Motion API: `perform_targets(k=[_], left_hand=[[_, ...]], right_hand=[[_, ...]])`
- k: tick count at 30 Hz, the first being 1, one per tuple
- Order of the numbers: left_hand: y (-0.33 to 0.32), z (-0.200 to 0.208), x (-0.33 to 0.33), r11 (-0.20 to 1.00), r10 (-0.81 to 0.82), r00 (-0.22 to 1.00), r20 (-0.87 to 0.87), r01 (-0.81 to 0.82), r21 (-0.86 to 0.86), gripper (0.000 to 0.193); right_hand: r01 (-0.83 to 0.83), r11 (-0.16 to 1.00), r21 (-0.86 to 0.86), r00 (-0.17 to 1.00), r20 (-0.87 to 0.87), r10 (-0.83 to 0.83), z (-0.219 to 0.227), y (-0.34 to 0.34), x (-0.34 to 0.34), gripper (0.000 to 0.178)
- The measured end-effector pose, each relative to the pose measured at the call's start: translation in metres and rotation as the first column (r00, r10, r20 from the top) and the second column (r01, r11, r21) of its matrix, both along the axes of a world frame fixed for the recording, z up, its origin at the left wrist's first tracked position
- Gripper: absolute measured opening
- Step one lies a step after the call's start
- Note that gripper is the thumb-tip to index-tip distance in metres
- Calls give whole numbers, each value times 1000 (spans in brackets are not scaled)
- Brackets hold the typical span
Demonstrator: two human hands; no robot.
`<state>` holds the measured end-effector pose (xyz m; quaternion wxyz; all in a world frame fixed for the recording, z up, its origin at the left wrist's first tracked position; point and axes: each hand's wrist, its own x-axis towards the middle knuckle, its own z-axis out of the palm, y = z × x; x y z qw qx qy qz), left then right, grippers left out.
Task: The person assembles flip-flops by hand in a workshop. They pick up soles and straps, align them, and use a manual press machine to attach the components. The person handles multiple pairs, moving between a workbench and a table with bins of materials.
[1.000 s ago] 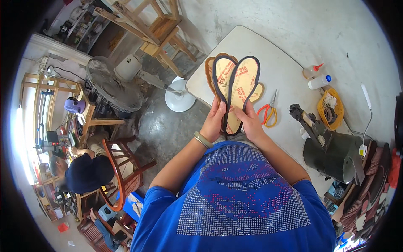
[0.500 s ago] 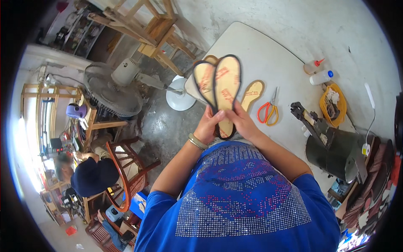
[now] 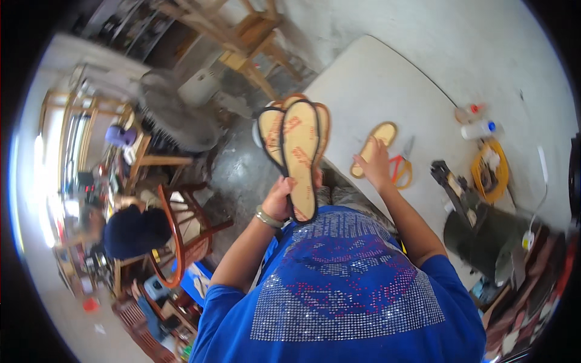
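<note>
Left hand (image 3: 280,198): closed, gripping the narrow ends of a fanned bundle of insoles. Two black-edged insoles (image 3: 301,157) face upward at the front; brown-edged insoles (image 3: 325,121) show behind them, the exact count being hidden. The bundle is raised off the left corner of the white table (image 3: 351,85), overlapping that corner in this view.

Right hand (image 3: 375,164): has left the bundle, which both hands gripped half a second ago. It is now above the near part of the table, at a lone tan-edged insole (image 3: 384,132) lying on the tabletop. Thumb stands apart from the fingers, hand partly open, covering part of that insole; whether it has taken hold cannot be told.

Assessment: the left hand now bears the whole bundle alone, and handling is divided between held insoles and the one on the table. The bundle appears secure, though only its narrow ends are supported.

Other items: scissors (image 3: 404,161) with red and yellow handles lie on the table just beside the lone insole. A blue-capped bottle (image 3: 477,129) and a yellow basket (image 3: 497,192) are along the table's far right side.
</note>
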<state>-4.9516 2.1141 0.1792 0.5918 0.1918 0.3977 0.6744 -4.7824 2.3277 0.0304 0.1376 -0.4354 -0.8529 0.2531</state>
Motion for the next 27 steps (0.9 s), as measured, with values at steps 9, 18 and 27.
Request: perform_targets(k=[9,18,27], left_hand=[[-45,23,9,983,75,974,213,-109,150,79],[-151,19,-16,912,333,940,-78,-300,279,74],[-243,-10,-93,728,645,764,-1,-614,306,60]], right_hand=[[-511,839,186,859,154,488,-72,-20,-2,66],[-594,794,127,797,226,560,-8,-52,-33,53],[-840,358,-407,474,-232,849,68,-151,-229,44]])
